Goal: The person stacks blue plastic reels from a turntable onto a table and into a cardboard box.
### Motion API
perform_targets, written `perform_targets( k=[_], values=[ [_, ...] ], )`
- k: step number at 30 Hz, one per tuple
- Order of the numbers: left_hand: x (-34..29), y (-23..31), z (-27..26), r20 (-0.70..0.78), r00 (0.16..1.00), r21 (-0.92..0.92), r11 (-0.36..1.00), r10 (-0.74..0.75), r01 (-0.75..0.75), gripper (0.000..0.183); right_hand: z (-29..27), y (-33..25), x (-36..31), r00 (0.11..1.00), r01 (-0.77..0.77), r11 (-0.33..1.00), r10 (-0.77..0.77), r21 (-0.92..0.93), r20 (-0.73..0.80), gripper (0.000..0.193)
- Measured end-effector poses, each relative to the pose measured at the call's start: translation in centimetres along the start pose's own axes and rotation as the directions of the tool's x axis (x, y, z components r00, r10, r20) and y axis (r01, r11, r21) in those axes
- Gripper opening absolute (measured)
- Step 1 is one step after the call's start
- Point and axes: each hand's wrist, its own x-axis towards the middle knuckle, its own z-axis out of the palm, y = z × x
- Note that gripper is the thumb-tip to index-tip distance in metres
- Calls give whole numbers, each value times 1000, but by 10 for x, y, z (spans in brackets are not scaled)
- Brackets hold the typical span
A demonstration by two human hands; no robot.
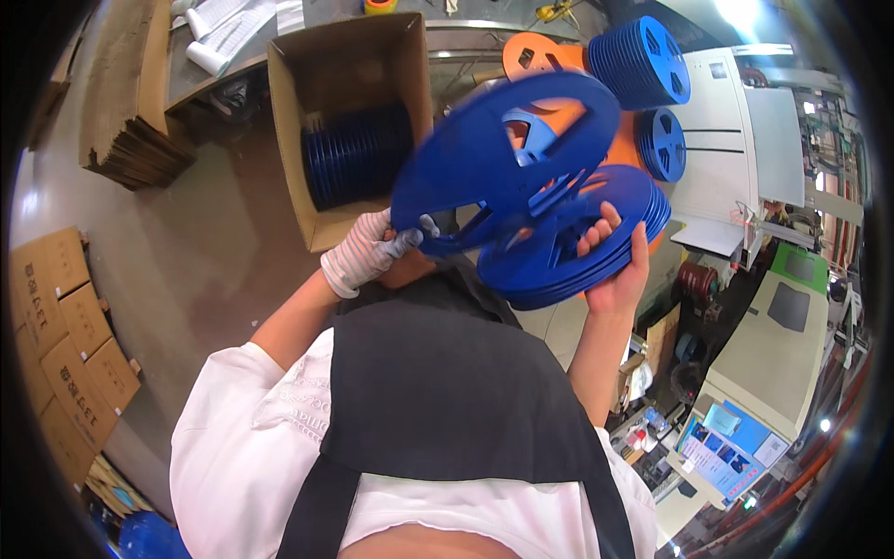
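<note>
My left hand (366,252), in a striped glove with grey fingertips, is closed on the near-left rim of a blue plastic reel (456,154). That reel is tilted up and slightly blurred, with wide cut-outs through its disc. My bare right hand (622,265) grips a stack of similar blue reels (549,275) from the right, thumb along the outer edge and fingers through a cut-out. The raised reel overlaps the stack's far-left part; whether they touch I cannot tell. Left of them, an open cardboard box (291,140) holds a row of blue reels (358,154) standing on edge.
Beyond the stack are orange reels (535,56), a tall blue reel stack (633,63) and a shorter one (662,145). Flattened cardboard (130,102) leans at far left, above closed cartons (79,354). A large beige machine (773,345) stands at right.
</note>
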Motion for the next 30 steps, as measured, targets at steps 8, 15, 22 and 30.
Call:
perform_targets(
  k=[8,15,22,30],
  values=[
    [-4,17,-18,53,976,-769,615,-209,174,26,-26,15,-15,960,-9,999,-4,-46,-279,29],
    [-10,13,-22,82,967,-804,557,-243,208,31,-20,21,-15,967,-7,999,-2,-34,-255,28],
    [-18,16,-25,72,960,-817,536,-270,212,29,-28,25,-14,983,2,999,-9,-42,-186,27],
    [-31,9,-49,-149,925,-709,690,-349,146,24,-24,26,-14,987,-36,999,33,-16,-158,25]
  ],
)
